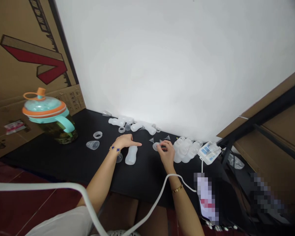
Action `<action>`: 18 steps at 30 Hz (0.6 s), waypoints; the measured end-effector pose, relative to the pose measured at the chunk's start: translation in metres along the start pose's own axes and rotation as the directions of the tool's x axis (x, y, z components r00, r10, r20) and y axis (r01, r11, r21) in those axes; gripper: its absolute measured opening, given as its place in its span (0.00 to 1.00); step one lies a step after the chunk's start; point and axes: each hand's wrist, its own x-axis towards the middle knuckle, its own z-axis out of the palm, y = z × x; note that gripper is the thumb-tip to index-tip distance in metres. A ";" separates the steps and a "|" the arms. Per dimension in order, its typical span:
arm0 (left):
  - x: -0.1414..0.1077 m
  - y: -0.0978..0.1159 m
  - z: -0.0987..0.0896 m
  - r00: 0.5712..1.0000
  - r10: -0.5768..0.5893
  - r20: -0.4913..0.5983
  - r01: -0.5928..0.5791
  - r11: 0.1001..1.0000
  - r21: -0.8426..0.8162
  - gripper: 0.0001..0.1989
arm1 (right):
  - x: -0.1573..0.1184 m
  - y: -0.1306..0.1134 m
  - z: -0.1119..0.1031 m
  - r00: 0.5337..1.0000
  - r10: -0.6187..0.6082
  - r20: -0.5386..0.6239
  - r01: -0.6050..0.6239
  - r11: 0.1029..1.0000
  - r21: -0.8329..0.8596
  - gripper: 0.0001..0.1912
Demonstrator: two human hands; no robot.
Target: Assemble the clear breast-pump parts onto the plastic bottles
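My left hand (pixel 124 141) is just behind the neck of a small, frosted white bottle (pixel 131 156). One finger or the thumb stretches out to the right, and the other fingers are partly hidden. Whether this hand touches the bottle I cannot tell. Below its wrist lies a clear round piece (pixel 119 158), partly covered. With fingertips pinched, my right hand (pixel 166 151) grips the edge of a clear, round, flanged piece (pixel 156 146) that looks like a bottle nipple. Small clear funnel-shaped pieces (pixel 167 138) lie just beyond that hand.
Frosted bottles (pixel 116 122) lie along the white wall, with more piled (pixel 185 149) at right beside a white case (pixel 209 152). A ring (pixel 97 134) and clear cap (pixel 92 145) are at left, near a big jug (pixel 50 118). A white cable (pixel 162 193) crosses in front; a phone (pixel 207 200) is right.
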 end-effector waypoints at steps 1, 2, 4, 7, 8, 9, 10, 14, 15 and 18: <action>0.001 -0.002 0.000 1.000 -0.006 -0.006 0.006 1.000 -0.009 0.32 | 0.000 0.000 0.000 1.000 0.002 -0.004 -0.002 1.000 0.003 0.11; 0.002 -0.004 0.001 1.000 -0.010 -0.006 0.010 1.000 -0.013 0.32 | 0.000 0.001 0.000 1.000 0.003 -0.007 -0.003 1.000 0.007 0.11; 0.004 -0.005 0.003 1.000 -0.009 0.015 0.009 1.000 0.000 0.31 | 0.000 0.001 0.000 1.000 0.006 -0.009 -0.005 1.000 0.015 0.11; 0.006 -0.005 0.008 0.996 -0.008 0.086 0.006 1.000 0.028 0.29 | 0.000 0.001 0.000 1.000 0.014 -0.011 -0.014 1.000 0.024 0.11; 0.006 -0.004 0.009 0.995 -0.007 0.097 0.005 1.000 0.023 0.28 | 0.000 0.000 0.000 1.000 0.016 -0.013 -0.016 1.000 0.026 0.12; 0.005 -0.003 0.009 0.995 -0.002 0.098 0.001 1.000 0.010 0.28 | 0.000 0.000 0.000 1.000 0.018 -0.016 -0.018 0.999 0.029 0.12; 0.004 -0.001 0.010 0.996 0.013 0.089 -0.013 1.000 -0.005 0.27 | 0.000 -0.001 -0.001 1.000 0.017 -0.018 -0.017 0.999 0.032 0.12; 0.000 0.006 0.014 0.984 0.178 0.002 -0.178 0.983 -0.048 0.24 | 0.001 -0.003 -0.002 0.999 -0.008 -0.032 0.009 0.999 0.037 0.11; -0.001 0.009 0.016 0.974 0.225 -0.024 -0.226 0.972 -0.060 0.24 | 0.001 -0.003 -0.002 0.999 -0.016 -0.037 0.017 0.999 0.038 0.11; 0.000 0.018 0.023 0.938 0.331 -0.105 -0.343 0.931 -0.128 0.26 | 0.002 -0.004 -0.003 0.998 -0.020 -0.058 0.023 0.999 0.044 0.12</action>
